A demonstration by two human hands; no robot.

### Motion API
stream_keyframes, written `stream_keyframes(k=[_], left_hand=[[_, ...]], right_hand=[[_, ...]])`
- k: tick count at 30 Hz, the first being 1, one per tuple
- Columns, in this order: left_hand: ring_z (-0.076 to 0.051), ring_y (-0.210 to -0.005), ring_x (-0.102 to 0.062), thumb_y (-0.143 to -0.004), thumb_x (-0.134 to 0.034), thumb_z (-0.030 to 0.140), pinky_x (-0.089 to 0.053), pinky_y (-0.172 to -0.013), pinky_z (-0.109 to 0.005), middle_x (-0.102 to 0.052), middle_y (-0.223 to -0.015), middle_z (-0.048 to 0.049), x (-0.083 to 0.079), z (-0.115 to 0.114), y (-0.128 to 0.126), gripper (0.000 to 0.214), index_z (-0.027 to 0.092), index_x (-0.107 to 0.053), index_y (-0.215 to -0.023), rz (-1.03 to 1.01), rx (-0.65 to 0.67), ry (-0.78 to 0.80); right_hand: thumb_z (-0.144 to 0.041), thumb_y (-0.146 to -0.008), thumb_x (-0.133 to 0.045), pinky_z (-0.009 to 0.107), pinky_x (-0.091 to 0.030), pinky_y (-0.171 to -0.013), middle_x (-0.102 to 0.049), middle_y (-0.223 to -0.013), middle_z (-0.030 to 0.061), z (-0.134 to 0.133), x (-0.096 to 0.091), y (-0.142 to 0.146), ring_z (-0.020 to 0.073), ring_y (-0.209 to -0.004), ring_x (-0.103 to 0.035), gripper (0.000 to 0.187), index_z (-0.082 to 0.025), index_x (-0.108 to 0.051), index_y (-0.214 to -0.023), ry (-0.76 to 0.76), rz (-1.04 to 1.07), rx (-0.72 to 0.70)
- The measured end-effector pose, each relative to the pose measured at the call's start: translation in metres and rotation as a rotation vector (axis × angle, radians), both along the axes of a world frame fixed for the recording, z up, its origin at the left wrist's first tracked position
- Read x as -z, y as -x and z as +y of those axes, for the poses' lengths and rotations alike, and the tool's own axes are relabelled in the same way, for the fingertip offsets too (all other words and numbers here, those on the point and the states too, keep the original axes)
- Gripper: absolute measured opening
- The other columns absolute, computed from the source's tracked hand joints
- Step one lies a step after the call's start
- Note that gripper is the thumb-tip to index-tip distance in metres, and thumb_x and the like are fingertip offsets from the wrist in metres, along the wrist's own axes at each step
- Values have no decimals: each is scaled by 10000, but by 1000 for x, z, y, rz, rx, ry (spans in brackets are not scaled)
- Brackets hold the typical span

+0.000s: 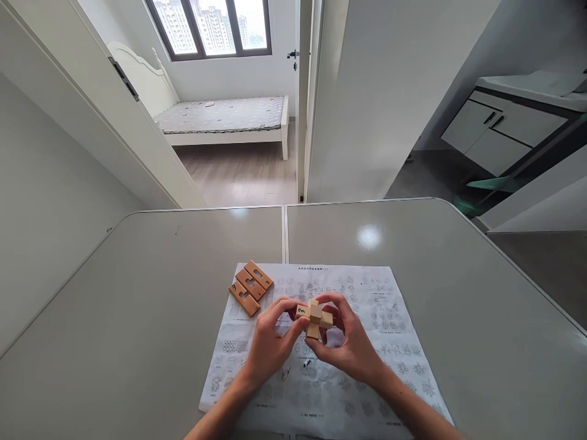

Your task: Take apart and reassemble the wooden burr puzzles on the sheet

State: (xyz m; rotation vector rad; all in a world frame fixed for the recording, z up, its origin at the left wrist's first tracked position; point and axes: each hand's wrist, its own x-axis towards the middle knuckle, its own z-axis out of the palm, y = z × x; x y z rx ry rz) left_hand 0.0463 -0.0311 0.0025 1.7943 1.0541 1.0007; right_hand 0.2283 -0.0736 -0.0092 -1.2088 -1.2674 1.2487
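Between my two hands is a small pale wooden interlocking puzzle [315,314], its block ends sticking out in a cross shape, with a dark mark on the left end. Thumb and fingers of my left hand [274,333] pinch it from the left. My right hand [347,342] grips it from the right, fingers curled behind and thumb below. Both hands hold it just over a printed instruction sheet [257,382] covered in small diagrams. Up and to the left, three flat brown wooden pieces [250,288] with cut-out slots lie side by side, partly on the sheet's corner.
The sheet lies on a glossy grey table [137,305] with a seam down its middle and rounded far corners. Past its far edge, a doorway shows a bed [224,116] under a window. White cabinets [499,128] stand at the far right.
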Motion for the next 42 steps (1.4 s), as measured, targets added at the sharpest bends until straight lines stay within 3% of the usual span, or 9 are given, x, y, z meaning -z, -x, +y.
stream_keyframes(k=[6,14,25,31,34,38,42], left_hand=[[-186,-827,-668,-1032,-593,351,-547,-784,-289,-690,-932,-50,1,-5,-2,170,194,-656,-1019,50,-23,-65],[-184,-838,-672,-1035,-583,339,-555,-785,-281,-686,-934,-47,1,-7,-2,158,201,-653,-1004,54,-69,-77],[-206,-881,-704,-1000,-633,510,-595,-790,-284,-721,-931,-63,4,-3,1,328,184,-660,-1028,-204,-18,244],[-194,-865,-672,-996,-642,514,-579,-798,-279,-698,-925,-51,4,-2,0,328,187,-665,-1016,-196,-61,226],[-181,-834,-660,-987,-646,541,-569,-768,-267,-679,-908,-38,2,1,2,354,189,-654,-1030,-267,-142,264],[-183,-846,-660,-990,-631,565,-550,-786,-270,-690,-956,-51,2,5,5,384,185,-643,-1047,-342,-238,356],[-194,-905,-664,-979,-647,566,-535,-829,-271,-701,-1028,-61,6,6,5,393,190,-662,-1095,-413,-202,439]], right_hand=[[-218,-742,-818,281,-518,-630,-611,-817,-52,-1,-1,0,131,-626,-518,540,-274,-498,-1173,-9,-81,10],[-252,-738,-829,274,-524,-592,-655,-838,-36,-2,-5,6,126,-589,-544,503,-267,-505,-1123,65,-47,34],[-244,-766,-806,322,-539,-672,-617,-766,-63,2,-4,-4,155,-637,-586,523,-275,-479,-1173,77,39,-33],[-257,-777,-803,322,-532,-674,-561,-671,-93,3,-3,-4,159,-613,-574,491,-272,-486,-1152,56,-15,18],[-296,-814,-788,307,-529,-659,-520,-641,-103,5,-2,-7,158,-605,-568,461,-265,-492,-1166,44,-27,39],[-371,-818,-823,331,-562,-700,-627,-839,-16,8,2,-12,189,-726,-612,488,-253,-530,-1191,-33,-248,179],[-331,-860,-790,427,-591,-884,-652,-1173,84,11,11,-12,266,-988,-644,498,-268,-539,-1285,-183,-461,178]])
